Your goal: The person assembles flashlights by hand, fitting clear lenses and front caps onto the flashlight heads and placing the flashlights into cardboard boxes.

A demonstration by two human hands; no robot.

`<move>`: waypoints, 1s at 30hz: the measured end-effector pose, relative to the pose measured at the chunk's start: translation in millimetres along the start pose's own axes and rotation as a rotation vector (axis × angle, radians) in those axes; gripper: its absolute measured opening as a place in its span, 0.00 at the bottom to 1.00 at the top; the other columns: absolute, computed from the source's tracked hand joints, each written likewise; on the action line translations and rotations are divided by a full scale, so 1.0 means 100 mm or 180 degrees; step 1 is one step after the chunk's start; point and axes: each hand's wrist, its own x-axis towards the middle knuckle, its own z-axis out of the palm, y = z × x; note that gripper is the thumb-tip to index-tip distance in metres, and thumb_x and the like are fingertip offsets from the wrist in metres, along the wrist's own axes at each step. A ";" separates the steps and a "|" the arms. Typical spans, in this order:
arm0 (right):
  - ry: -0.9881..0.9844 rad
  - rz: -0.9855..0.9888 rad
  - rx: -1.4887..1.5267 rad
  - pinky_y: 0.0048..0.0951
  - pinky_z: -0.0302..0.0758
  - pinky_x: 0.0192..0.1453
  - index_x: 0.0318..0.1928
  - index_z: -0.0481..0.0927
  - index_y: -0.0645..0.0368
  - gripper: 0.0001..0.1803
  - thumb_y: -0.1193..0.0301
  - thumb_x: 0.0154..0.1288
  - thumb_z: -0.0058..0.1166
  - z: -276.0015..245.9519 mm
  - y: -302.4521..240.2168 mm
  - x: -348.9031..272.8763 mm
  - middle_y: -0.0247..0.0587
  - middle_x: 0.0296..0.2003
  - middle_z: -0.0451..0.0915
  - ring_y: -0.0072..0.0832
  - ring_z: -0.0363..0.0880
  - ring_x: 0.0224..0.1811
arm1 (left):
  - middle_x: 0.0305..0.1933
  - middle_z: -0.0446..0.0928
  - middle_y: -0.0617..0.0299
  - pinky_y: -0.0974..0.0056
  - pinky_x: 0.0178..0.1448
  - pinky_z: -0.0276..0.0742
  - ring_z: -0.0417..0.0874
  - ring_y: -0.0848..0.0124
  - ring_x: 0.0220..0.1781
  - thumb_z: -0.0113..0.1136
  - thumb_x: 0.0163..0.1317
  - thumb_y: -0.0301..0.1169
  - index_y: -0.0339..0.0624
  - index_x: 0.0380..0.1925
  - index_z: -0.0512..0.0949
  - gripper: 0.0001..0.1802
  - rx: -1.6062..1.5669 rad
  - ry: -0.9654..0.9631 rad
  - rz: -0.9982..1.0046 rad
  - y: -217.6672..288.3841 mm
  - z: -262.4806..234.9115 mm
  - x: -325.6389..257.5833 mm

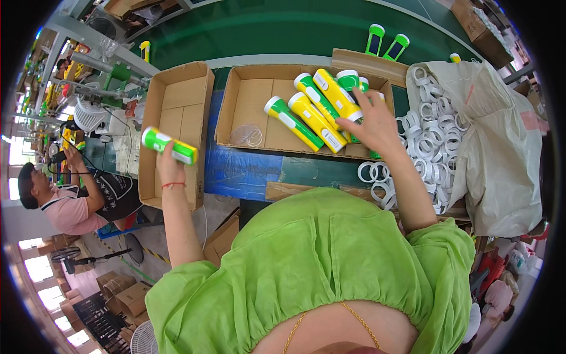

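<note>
Two hands (left (pixel 168 162), right (pixel 374 124)) grasp flashlights (pixel 168 146).

Two open brown cardboard boxes (pixel 177 100) (pixel 247 100) side by side

Green workbench (pixel 295 29), bright windows (pixel 35 268) at left, stacked cardboard cartons (pixel 127 298) on the floor

Left hand (pixel 170 160) raised at frame left, fingers closed in a grip; right hand (pixel 374 124) stretched upward at center right, fingers spread.
</note>
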 end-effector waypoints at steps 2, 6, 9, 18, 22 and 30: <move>-0.0381 0.0286 0.0101 0.42 0.68 0.59 0.60 0.69 0.57 0.37 0.56 0.51 0.64 0.05 0.00 -0.06 0.49 0.51 0.73 0.43 0.69 0.56 | 0.48 0.73 0.59 0.60 0.51 0.76 0.78 0.64 0.47 0.59 0.60 0.30 0.37 0.52 0.69 0.21 0.0047 0.0241 -0.0053 -0.12 -0.18 -0.06; 0.0357 0.0147 0.0623 0.37 0.70 0.57 0.59 0.69 0.59 0.35 0.66 0.49 0.66 0.10 0.03 -0.04 0.48 0.49 0.75 0.42 0.72 0.52 | 0.64 0.59 0.48 0.53 0.65 0.60 0.62 0.54 0.64 0.65 0.53 0.33 0.36 0.61 0.62 0.36 0.3215 0.0839 0.2230 -0.03 0.18 -0.40; 0.0576 -0.0871 0.1177 0.33 0.70 0.57 0.55 0.69 0.60 0.33 0.78 0.45 0.66 -0.10 -0.15 -0.10 0.45 0.50 0.72 0.38 0.72 0.52 | 0.69 0.54 0.42 0.51 0.73 0.50 0.52 0.49 0.72 0.70 0.48 0.40 0.38 0.64 0.60 0.45 0.3226 -0.0470 0.2713 0.08 0.87 -0.87; -0.0211 -0.1289 0.2992 0.34 0.67 0.61 0.55 0.68 0.59 0.33 0.83 0.44 0.59 -0.16 -0.42 -0.26 0.40 0.51 0.74 0.36 0.70 0.56 | 0.48 0.78 0.50 0.57 0.58 0.67 0.76 0.58 0.54 0.58 0.61 0.48 0.39 0.55 0.72 0.29 0.3889 -0.2916 0.2923 0.25 1.93 -1.35; -0.0995 -0.1053 0.3962 0.36 0.63 0.67 0.59 0.64 0.61 0.35 0.81 0.48 0.61 -0.13 -0.43 -0.25 0.45 0.56 0.68 0.35 0.68 0.61 | 0.41 0.78 0.54 0.61 0.40 0.75 0.81 0.67 0.37 0.52 0.65 0.52 0.36 0.52 0.72 0.30 0.2580 -0.4168 0.0805 0.06 1.85 -1.41; -0.0821 -0.0247 0.5378 0.35 0.67 0.64 0.65 0.61 0.62 0.40 0.74 0.53 0.65 0.05 -0.62 -0.20 0.43 0.62 0.65 0.32 0.70 0.60 | 0.39 0.75 0.61 0.70 0.38 0.74 0.78 0.76 0.35 0.47 0.70 0.47 0.38 0.53 0.67 0.24 0.1098 -0.3265 -0.0798 -0.04 1.88 -1.81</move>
